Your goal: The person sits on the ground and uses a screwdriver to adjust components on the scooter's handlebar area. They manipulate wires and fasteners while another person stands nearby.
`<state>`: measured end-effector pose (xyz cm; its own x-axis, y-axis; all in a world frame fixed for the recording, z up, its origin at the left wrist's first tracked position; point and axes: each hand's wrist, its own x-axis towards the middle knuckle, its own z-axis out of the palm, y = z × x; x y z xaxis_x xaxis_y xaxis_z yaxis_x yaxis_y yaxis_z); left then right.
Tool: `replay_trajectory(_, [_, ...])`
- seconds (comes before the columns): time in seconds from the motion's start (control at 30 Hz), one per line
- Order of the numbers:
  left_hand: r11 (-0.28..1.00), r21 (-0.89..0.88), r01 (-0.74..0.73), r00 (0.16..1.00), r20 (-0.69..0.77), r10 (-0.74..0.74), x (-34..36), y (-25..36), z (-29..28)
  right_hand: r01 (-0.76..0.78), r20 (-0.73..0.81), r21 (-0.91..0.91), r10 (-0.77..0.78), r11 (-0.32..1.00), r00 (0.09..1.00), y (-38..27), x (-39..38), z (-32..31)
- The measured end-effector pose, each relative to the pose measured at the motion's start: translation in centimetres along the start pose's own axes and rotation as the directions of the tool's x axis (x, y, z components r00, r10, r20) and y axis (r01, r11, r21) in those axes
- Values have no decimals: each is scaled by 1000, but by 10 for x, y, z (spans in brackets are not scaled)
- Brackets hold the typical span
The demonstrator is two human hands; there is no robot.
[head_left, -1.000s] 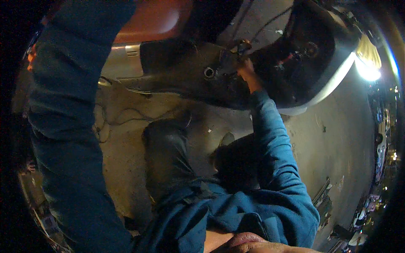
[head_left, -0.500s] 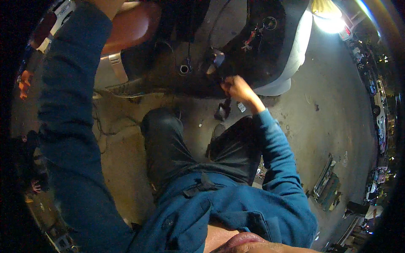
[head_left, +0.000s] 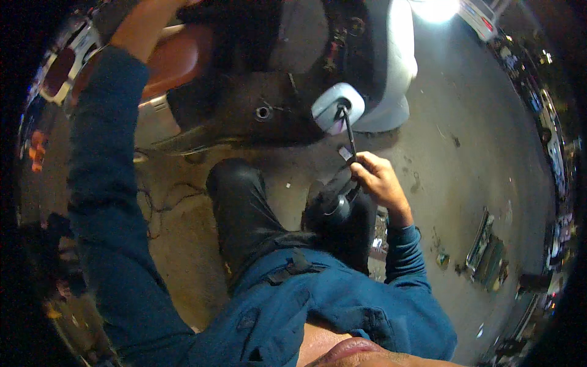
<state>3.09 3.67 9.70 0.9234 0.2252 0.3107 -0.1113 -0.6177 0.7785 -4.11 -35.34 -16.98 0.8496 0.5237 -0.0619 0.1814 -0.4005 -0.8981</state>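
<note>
The mirror (head_left: 327,109) looks smooth and glossy, the seat (head_left: 180,66) leathery and shiny, the white panel (head_left: 398,56) like smooth plastic; the sleeve (head_left: 104,165) is matt cloth, the trousers (head_left: 244,205) slightly glossy.

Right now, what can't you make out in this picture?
All in the head view:
Left hand: mostly cut off by the top edge, its grip unseen.
Black stem: gripped stretch hidden by the right hand.
Bright lamp: cut off by the top edge.
Vehicles at the right rim: too small and blurred.
</note>
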Motion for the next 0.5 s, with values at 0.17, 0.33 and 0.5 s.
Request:
replay_trajectory(0.17, [990,33,-140,989,-39,141,29,-30,-9,134,-105,42,-129,990,986,-38,-34,-46])
replay_trajectory(0.33, [996,-66,-64,997,37,67,39,-43,-21,130,-227,83,-108,988,968,-64,-62,-89])
replay_trajectory(0.5, [992,-8,-123,984,127,123,34,-26,-21,227,-337,90,-185,970,923,-76,-86,-123])
